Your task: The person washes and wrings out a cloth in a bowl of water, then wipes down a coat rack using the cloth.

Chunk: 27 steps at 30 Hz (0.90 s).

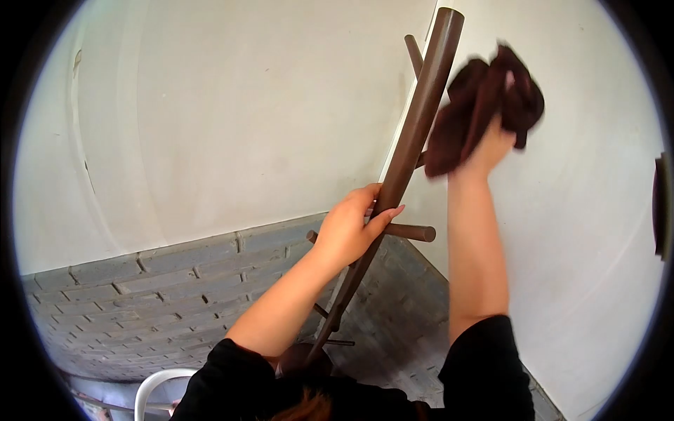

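Note:
A brown coat stand with short round pegs rises at a slant through the middle of the view. My left hand is wrapped round its pole, just by a peg that sticks out to the right. Up and to the right, my right hand grips a crumpled dark brown cloth. The cloth hangs over most of the fingers and hides them. It is close to the upper pole on its right side; whether it touches the pole I cannot tell.
Pale walls meet in a corner behind the stand, with grey brick-pattern covering lower down. A white curved chair part shows at the lower left. A dark object is on the right wall.

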Each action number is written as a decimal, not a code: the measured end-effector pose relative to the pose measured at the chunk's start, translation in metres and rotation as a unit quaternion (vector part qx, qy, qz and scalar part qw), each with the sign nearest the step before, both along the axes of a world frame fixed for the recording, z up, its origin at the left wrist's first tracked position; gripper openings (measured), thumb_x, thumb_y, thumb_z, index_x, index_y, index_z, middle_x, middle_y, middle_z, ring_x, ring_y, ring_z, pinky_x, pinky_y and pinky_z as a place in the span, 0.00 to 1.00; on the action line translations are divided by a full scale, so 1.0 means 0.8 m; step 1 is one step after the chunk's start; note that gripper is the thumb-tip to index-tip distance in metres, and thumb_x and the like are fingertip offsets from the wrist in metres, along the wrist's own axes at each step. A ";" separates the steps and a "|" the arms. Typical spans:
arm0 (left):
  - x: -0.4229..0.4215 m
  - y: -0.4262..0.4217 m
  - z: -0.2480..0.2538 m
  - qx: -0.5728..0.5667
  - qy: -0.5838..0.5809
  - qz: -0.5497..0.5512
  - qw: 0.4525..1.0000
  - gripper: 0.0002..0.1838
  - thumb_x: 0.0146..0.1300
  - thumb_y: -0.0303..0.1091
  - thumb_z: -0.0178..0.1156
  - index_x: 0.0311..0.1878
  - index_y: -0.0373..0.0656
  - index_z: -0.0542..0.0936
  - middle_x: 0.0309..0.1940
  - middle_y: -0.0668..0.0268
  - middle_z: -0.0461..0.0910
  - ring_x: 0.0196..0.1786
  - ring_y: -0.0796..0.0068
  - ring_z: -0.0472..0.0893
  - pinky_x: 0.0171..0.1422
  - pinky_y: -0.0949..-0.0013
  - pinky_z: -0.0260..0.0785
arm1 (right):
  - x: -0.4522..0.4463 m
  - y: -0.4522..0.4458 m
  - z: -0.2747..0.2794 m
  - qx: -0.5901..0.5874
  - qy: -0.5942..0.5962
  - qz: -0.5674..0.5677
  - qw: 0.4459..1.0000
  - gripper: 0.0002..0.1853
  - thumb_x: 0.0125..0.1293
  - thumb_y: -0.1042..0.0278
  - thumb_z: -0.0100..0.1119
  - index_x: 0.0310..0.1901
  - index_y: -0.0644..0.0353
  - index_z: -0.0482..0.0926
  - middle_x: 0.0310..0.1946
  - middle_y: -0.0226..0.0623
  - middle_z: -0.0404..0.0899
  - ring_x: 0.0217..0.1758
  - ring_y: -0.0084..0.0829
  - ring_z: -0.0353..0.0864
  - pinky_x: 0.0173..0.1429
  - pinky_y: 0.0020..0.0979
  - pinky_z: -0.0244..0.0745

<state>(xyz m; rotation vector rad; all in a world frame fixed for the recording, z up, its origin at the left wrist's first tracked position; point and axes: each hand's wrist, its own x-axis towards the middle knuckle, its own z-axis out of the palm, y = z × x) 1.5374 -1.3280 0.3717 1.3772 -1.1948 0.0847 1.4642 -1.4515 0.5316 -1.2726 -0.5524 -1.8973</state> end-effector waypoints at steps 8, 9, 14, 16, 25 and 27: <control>0.031 0.050 -0.002 -0.092 -0.162 0.093 0.978 0.20 0.69 0.37 0.68 0.60 0.38 0.82 0.52 0.53 0.85 0.56 0.51 0.84 0.60 0.56 0.76 | -0.057 -0.004 -0.168 0.243 0.192 0.001 0.951 0.20 0.82 0.63 0.45 0.66 0.64 0.73 0.52 0.42 0.79 0.45 0.34 0.79 0.49 0.32 0.76; 0.035 0.047 0.007 -0.075 -0.090 0.042 0.992 0.21 0.71 0.37 0.67 0.63 0.38 0.80 0.60 0.55 0.83 0.63 0.55 0.82 0.65 0.56 0.74 | -0.054 0.000 -0.176 0.298 0.200 0.045 0.932 0.21 0.81 0.60 0.50 0.67 0.62 0.73 0.51 0.38 0.79 0.47 0.31 0.80 0.50 0.31 0.76; 0.053 0.009 0.126 -0.155 -0.002 -0.095 0.983 0.28 0.74 0.33 0.64 0.73 0.36 0.71 0.70 0.59 0.77 0.71 0.64 0.75 0.73 0.59 0.70 | -0.022 -0.001 -0.209 0.341 0.253 0.218 0.879 0.26 0.77 0.52 0.65 0.67 0.57 0.74 0.58 0.27 0.78 0.58 0.23 0.77 0.63 0.30 0.74; 0.050 -0.004 0.161 -0.145 -0.076 -0.069 0.984 0.33 0.74 0.32 0.64 0.78 0.35 0.66 0.69 0.56 0.76 0.69 0.64 0.77 0.73 0.61 0.71 | -0.007 -0.004 -0.220 0.259 0.263 0.250 0.895 0.25 0.74 0.57 0.69 0.66 0.59 0.75 0.58 0.28 0.78 0.57 0.24 0.78 0.61 0.29 0.75; 0.032 -0.068 0.132 -0.210 -0.033 -0.196 0.957 0.42 0.74 0.31 0.65 0.83 0.36 0.54 0.65 0.60 0.79 0.53 0.78 0.83 0.55 0.71 0.80 | 0.020 -0.004 -0.224 0.252 0.331 0.319 0.851 0.25 0.62 0.65 0.79 0.58 0.61 0.79 0.50 0.31 0.84 0.50 0.26 0.83 0.56 0.31 0.78; 0.033 -0.066 0.132 -0.194 -0.051 -0.160 0.967 0.41 0.75 0.32 0.63 0.84 0.37 0.53 0.62 0.61 0.80 0.51 0.77 0.84 0.54 0.70 0.80 | 0.020 -0.005 -0.242 0.272 0.343 0.346 0.830 0.25 0.64 0.61 0.78 0.58 0.61 0.80 0.49 0.30 0.84 0.51 0.26 0.83 0.57 0.32 0.78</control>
